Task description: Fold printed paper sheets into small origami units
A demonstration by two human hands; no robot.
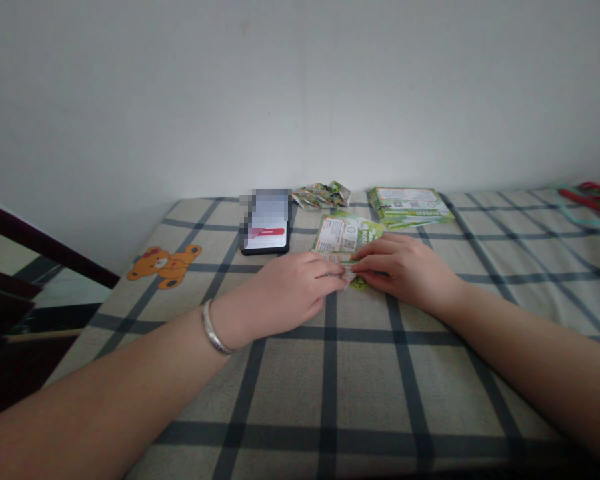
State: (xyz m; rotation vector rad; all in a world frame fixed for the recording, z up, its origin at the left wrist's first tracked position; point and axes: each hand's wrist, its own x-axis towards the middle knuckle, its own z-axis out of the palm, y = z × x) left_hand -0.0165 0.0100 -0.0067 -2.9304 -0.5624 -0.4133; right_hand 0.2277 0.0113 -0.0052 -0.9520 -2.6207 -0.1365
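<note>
Two at work: left hand (285,293) and right hand (405,270) are pinching the green leaflet (343,235) at its near edge on the checked cloth (360,380).

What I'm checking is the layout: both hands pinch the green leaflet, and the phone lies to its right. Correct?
No. The head view shows the phone left of the green leaflet, not right. The left hand and right hand do pinch it.

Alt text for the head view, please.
The left hand and right hand pinch the near edge of a green printed sheet lying on a checked tablecloth. Beyond it lie a phone, a small heap of folded papers and a stack of like sheets.
</note>
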